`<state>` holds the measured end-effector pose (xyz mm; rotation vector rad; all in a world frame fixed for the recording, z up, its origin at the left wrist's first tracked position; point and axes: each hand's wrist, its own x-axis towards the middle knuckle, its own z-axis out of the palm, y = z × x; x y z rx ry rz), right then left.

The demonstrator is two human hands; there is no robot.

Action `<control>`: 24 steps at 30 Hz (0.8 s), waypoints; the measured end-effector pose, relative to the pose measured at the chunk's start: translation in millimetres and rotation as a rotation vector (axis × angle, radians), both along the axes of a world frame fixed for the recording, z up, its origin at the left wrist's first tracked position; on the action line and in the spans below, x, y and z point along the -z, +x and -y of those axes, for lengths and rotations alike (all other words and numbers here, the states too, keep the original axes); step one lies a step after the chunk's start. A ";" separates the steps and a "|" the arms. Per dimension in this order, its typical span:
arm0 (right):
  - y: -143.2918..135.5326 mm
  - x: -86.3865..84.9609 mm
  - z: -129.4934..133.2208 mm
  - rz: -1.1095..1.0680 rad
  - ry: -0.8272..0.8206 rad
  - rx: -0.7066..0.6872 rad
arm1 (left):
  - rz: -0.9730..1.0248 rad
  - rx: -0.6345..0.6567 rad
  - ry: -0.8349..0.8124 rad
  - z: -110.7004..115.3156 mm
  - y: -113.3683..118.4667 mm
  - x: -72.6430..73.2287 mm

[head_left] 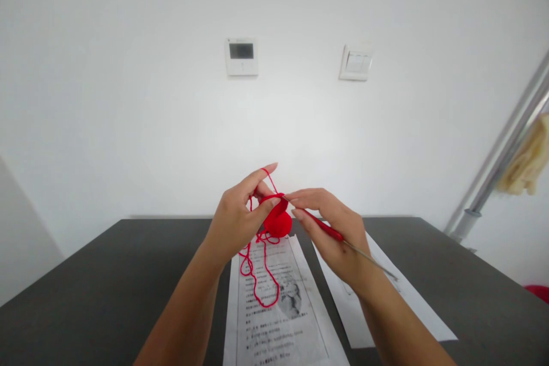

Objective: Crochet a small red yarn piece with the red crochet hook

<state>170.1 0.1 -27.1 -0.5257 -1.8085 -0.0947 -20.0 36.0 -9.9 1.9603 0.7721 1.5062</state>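
Working the crochet hook (pixel 335 234) through the red yarn (pixel 266 306) depends, in this judgement, on steady tension and an unobstructed supply. Nearest, the slack loop hangs or lies over the printed sheet (pixel 278 349) on the desk (pixel 107 280); keep it clear of both forearms (pixel 189 309) so that it feeds without snagging. The forearms converge from the near side, wrists raised. The right hand (pixel 332 223) grasps the hook pen-fashion, its rear shaft lying back toward the wrist; rotate with the fingers, not the arm. The left hand (pixel 240 206) pinches the red yarn beside the hook's front end, index finger extended upward with a strand over it; adjust that finger slightly to regulate tension. Whether the tip has caught a loop cannot be told. Just behind, the yarn ball (pixel 281 226) sits near the sheet's far end; leave it free to turn.
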 end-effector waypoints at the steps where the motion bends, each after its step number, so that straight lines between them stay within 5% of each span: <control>1: 2.6 -2.1 3.9 -0.011 -0.065 -0.004 | -0.005 -0.002 -0.001 -3.0 -1.8 0.7; 10: 25.0 -18.5 28.2 0.020 -0.410 -0.034 | -0.041 0.239 -0.126 -18.0 -6.3 5.7; 15: 24.4 -11.8 12.5 -0.299 -0.601 -0.317 | 0.085 0.369 -0.258 -19.1 -7.0 5.7; 19: 17.3 -4.8 -4.3 -0.265 -0.394 -0.479 | 0.140 0.505 -0.433 -11.8 -6.6 3.8; 24: 13.4 -5.3 -10.2 -0.011 -0.011 -0.337 | 0.198 0.541 -0.544 -3.7 -6.5 -1.2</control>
